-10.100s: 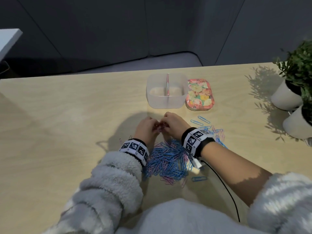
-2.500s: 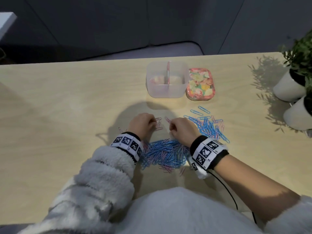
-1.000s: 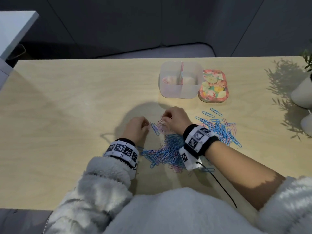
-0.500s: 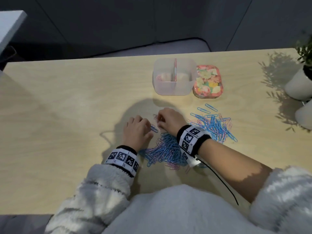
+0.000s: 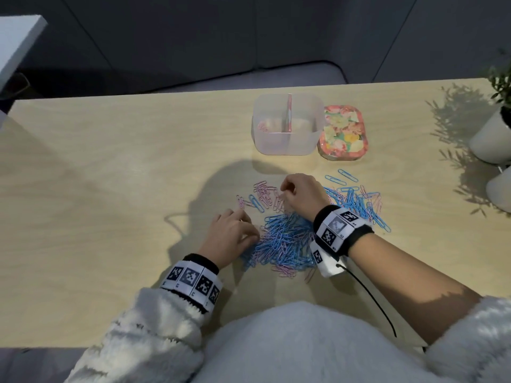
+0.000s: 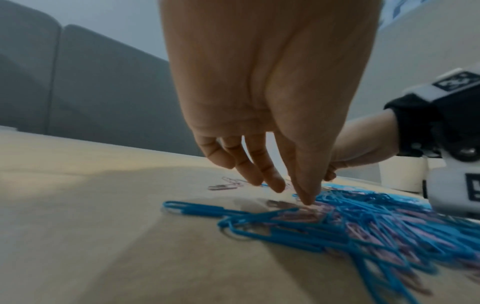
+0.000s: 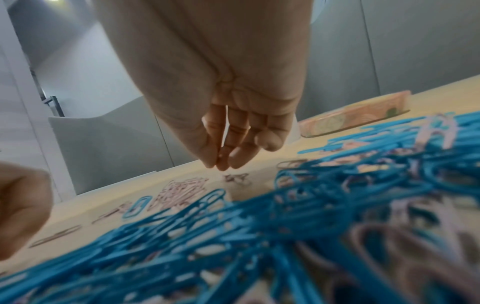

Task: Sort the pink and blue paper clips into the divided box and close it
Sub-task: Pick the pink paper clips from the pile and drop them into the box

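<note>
A clear divided box (image 5: 287,145) stands open at the back, with a few pink clips (image 5: 262,127) in its left compartment. Its floral lid (image 5: 343,132) lies to the right of it. A mixed pile of blue and pink clips (image 5: 284,241) lies between my hands. Beyond it lies a small group of pink clips (image 5: 265,194). My left hand (image 6: 291,195) reaches down with straight fingers, and its thumb touches the pile's left edge. My right hand (image 7: 221,164) hovers over the pink group (image 7: 182,191) with thumb and fingertips drawn together. No clip shows between them.
A second spread of mostly blue clips (image 5: 356,203) lies right of my right wrist. A loose blue clip (image 5: 255,203) lies beside the pink group. White plant pots (image 5: 492,136) stand at the table's right edge. A dark sofa is behind the table.
My left hand has drawn back toward me to the near left edge of the mixed pile, leaving a blue clip on the table. My right hand stays at the pink group.
</note>
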`<state>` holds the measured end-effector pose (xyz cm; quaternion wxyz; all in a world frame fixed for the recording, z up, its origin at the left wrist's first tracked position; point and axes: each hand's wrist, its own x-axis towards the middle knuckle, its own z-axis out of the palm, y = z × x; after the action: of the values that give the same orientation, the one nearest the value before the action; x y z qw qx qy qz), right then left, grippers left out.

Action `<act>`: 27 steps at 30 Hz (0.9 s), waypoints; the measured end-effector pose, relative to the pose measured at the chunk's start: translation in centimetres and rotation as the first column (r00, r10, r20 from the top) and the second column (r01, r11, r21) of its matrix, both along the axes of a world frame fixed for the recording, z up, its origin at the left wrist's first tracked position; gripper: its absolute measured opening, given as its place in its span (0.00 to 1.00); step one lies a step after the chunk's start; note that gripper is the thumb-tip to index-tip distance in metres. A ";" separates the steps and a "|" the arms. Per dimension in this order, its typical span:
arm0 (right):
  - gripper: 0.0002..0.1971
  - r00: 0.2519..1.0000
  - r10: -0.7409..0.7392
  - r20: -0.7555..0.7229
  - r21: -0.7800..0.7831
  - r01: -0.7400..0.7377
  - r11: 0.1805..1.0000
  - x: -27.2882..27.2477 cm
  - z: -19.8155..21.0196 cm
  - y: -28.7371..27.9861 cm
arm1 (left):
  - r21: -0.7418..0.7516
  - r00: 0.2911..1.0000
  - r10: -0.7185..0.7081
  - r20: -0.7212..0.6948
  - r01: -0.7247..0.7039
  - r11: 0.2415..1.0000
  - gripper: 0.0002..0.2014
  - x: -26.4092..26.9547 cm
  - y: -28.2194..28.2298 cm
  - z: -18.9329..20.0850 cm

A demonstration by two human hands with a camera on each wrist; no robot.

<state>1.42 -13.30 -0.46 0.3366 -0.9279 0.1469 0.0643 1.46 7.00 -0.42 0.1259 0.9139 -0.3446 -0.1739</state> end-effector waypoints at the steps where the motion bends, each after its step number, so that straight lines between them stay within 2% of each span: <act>1: 0.07 1.000 -0.011 0.000 -0.006 0.011 1.000 0.1 0.0 -0.1 | -0.053 0.999 0.030 -0.037 -0.032 0.998 0.09 0.3 0.3 0.0; 3: 0.08 1.000 -0.009 0.003 -0.020 0.009 1.000 0.3 0.2 0.0 | -0.175 0.978 0.184 -0.100 -0.199 0.964 0.07 1.2 0.9 0.1; 5: 0.07 0.999 0.052 0.000 -0.041 -0.052 0.998 0.5 0.4 0.8 | -0.224 0.922 0.364 -0.133 -0.385 0.895 0.06 2.3 1.3 0.3; 7: 0.06 0.986 0.162 -0.043 -0.097 -0.165 0.981 0.6 0.6 2.2 | -0.219 0.890 0.438 -0.127 -0.456 0.863 0.07 3.5 1.3 0.4; 10: 0.09 0.956 0.265 -0.128 -0.193 -0.286 0.939 0.7 0.7 4.2 | -0.156 0.898 0.396 -0.190 -0.426 0.891 0.14 4.6 0.7 0.3; 13: 0.09 0.953 0.259 -0.156 -0.235 -0.290 0.927 1.1 0.9 4.7 | -0.067 0.913 0.320 -0.253 -0.346 0.936 0.23 5.2 0.2 0.4; 17: 0.10 0.966 0.218 -0.139 -0.220 -0.245 0.944 0.9 1.1 3.8 | -0.126 0.936 0.283 -0.209 -0.313 0.941 0.16 5.2 -0.7 0.4; 18: 0.10 0.973 0.191 -0.127 -0.207 -0.214 0.955 0.6 1.1 3.3 | -0.133 0.940 0.265 -0.217 -0.297 0.946 0.16 5.0 -0.9 0.5; 20: 0.10 0.988 0.113 -0.109 -0.176 -0.131 0.976 -0.3 1.1 1.9 | -0.118 0.944 0.213 -0.253 -0.248 0.961 0.25 4.6 -1.0 0.4; 22: 0.08 0.993 0.069 -0.097 -0.219 -0.089 0.972 -1.4 1.2 0.5 | -0.089 0.950 0.173 -0.260 -0.202 0.975 0.31 4.2 -1.0 0.2; 25: 0.10 0.981 0.194 -0.022 -0.306 -0.192 0.933 -2.3 1.4 0.4 | -0.109 0.954 0.211 -0.214 -0.238 0.965 0.23 4.2 -1.2 0.0; 27: 0.13 0.921 0.387 -0.047 -0.247 -0.386 0.889 -2.5 1.5 1.3 | -0.138 0.952 0.245 -0.184 -0.272 0.952 0.16 4.5 -1.5 -0.1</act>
<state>-1.10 -11.96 1.01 0.1971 -0.9736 -0.0343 0.1095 5.99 5.54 -0.49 0.2494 0.9204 -0.2230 -0.2021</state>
